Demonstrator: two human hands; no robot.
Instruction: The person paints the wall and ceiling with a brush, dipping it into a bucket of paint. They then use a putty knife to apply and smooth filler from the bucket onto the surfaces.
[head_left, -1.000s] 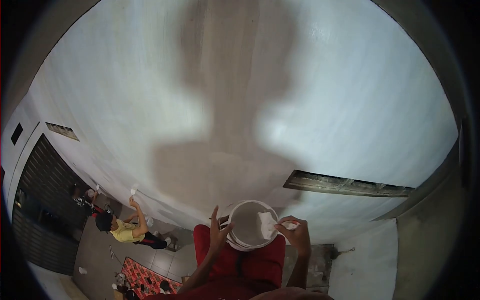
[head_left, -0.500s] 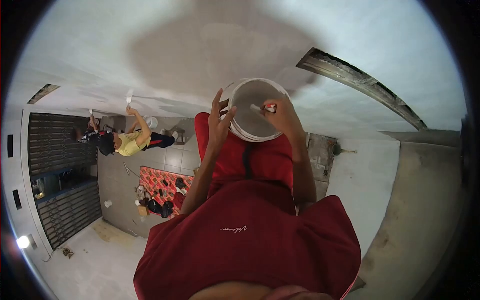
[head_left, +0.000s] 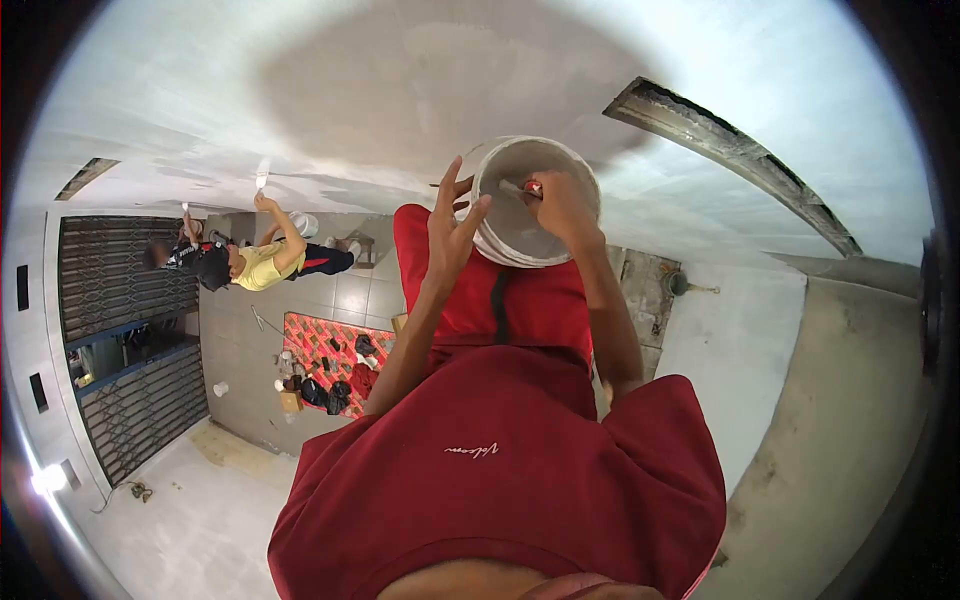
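Note:
A white bucket [head_left: 535,262] with a smeared rim is tilted in front of my red trousers, its grey-white inside facing me. My left hand [head_left: 452,232] holds the bucket's left side, the thumb at the rim and the other fingers raised along its outside. Inside the bucket's mouth, my right hand [head_left: 565,208] is closed around a paintbrush [head_left: 512,188] with a pale head and a bit of red at the grip. The brush head lies low against the inner wall, and my fingers partly cover its handle.
Ahead rises a pale wall [head_left: 400,90] with a long recessed slot [head_left: 735,150]. To the left, a person in a yellow top [head_left: 265,265] and another person in black [head_left: 180,254] work at the wall with brushes. A red patterned mat [head_left: 325,335] with bags lies on the tiled floor.
The bucket and both my hands have shifted slightly up and right in view. The brush has moved a little within the bucket. The person in yellow has the brush slightly higher.

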